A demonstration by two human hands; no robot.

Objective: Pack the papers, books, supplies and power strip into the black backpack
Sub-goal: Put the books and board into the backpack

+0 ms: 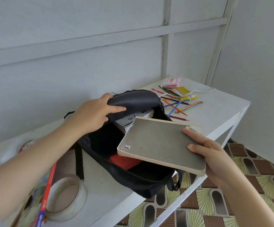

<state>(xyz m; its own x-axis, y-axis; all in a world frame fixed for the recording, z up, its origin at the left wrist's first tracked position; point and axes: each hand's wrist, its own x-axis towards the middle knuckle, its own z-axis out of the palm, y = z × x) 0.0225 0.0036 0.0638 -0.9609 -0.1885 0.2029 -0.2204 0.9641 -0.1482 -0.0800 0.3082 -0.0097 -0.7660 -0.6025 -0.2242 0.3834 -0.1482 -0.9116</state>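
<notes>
Step in hand: loading books. The black backpack point(149, 182) lies at centre frame on the white table point(214, 112), with its mouth open toward the camera. The left hand point(98, 112) grips the bag's top flap point(133, 100), thumb over and fingers curled under, lifting it so the opening gapes. The right hand point(214, 154), at right of centre and well apart from the left, clamps the right edge of a grey notebook point(160, 145) with the thumb flat on the cover. The notebook is tilted, and its lower left corner hangs over the opening, not yet inside. Already in the bag are a white book point(134, 119) with printed characters, just under the flap, and something red point(123, 161) lower down. Not yet packed: coloured pencils point(178, 107) scattered at upper right, beside a yellow packet point(183, 93) and a pink packet point(171, 82). At lower left are a roll of tape point(65, 199) and a pencil box point(41, 202). A white cord point(203, 91) trails at upper right; whether it belongs to the power strip I cannot tell. Judgement: the task is early to midway. The next move calls for angling the notebook's leading edge down and sliding it in alongside the white book, with the flap held high so the corner does not catch on the rim or zip.
</notes>
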